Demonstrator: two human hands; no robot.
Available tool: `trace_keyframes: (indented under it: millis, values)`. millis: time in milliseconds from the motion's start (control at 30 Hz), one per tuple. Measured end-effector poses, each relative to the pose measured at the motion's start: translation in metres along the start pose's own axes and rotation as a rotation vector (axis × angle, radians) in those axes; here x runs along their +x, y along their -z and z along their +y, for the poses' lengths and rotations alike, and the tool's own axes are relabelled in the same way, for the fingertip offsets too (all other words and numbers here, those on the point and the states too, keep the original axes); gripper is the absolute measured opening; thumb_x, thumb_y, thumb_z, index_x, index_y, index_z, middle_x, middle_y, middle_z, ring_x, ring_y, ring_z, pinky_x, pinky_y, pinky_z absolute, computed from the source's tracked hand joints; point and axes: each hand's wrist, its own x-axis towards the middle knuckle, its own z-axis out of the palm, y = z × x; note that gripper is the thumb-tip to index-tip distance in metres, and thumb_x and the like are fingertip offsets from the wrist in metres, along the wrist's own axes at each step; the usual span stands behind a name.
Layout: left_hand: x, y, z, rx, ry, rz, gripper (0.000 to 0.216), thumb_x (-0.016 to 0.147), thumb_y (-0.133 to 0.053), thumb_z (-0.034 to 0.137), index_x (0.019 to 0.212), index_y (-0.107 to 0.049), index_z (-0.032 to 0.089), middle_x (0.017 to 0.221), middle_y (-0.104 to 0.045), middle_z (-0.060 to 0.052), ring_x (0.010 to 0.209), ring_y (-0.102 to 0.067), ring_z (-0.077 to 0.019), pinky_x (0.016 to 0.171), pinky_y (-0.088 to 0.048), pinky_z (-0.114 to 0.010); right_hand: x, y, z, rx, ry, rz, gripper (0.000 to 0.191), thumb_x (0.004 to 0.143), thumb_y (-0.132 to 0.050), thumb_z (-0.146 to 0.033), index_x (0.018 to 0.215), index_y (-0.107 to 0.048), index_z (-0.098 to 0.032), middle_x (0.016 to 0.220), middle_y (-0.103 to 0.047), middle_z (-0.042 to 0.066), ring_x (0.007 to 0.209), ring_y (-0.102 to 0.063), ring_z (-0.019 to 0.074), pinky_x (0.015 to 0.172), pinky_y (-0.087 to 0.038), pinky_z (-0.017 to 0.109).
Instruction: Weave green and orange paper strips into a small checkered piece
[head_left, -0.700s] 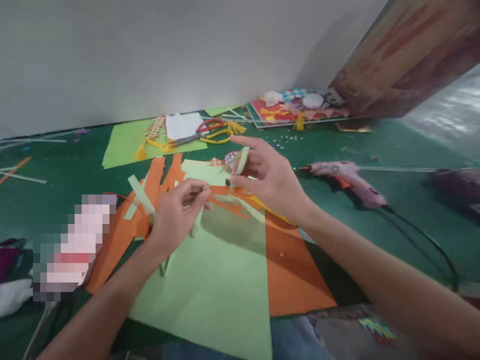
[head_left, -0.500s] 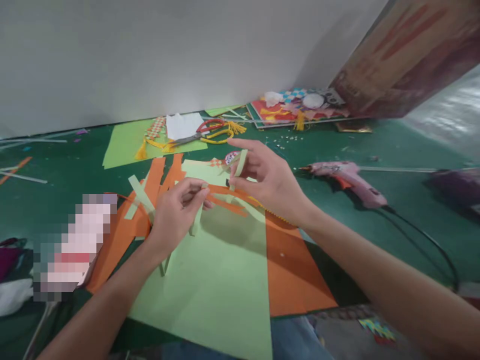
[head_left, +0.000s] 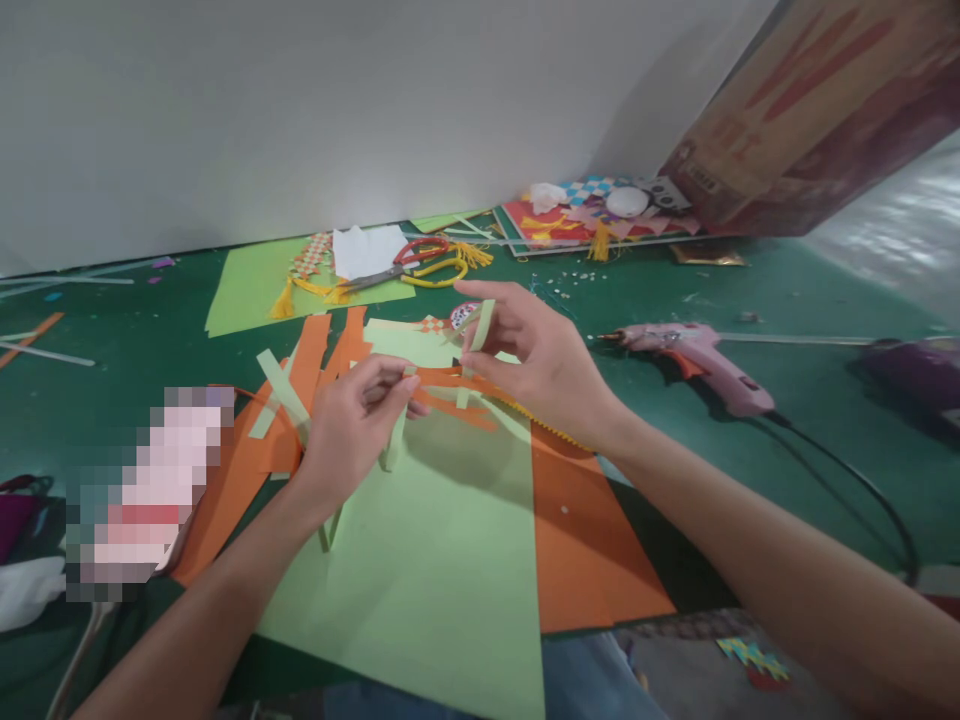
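Left hand (head_left: 346,422), fingers pinching an orange strip (head_left: 441,378), right hand (head_left: 551,362), fingers grasping a pale green strip (head_left: 487,320) (curled upward), large green sheet (head_left: 450,570) beneath.

Green table (head_left: 150,330) — glue gun (head_left: 720,380), orange paper (head_left: 592,560), lime sheet (head_left: 244,292)

Over on the right of the green worktop (head_left: 817,395) lies a pink glue gun (head_left: 712,368), its dark cable (head_left: 861,481) curling nearer. Far side, scissors (head_left: 379,279) lie at a white sheet's (head_left: 367,248) edge; far right, a printed package (head_left: 802,140).
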Motion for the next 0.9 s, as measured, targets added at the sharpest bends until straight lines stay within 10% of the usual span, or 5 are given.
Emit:
trace_keyframes:
  millis: [900]
  values:
    - [0.0013,0.0012,0.0045,-0.099,0.090,-0.038,0.014,0.079,-0.066,0.031,0.079,-0.059,0.020,0.067,-0.070,0.000,0.059,-0.069,-0.0164,0.063,-0.056,-0.029,0.0020,0.0002,-0.0037,0.216,-0.269,-0.012,0.035,0.071,-0.070,-0.024,0.104,-0.064,-0.016,0.076,-0.070,0.001,0.070,-0.066,0.0152,0.073,-0.053,0.031]
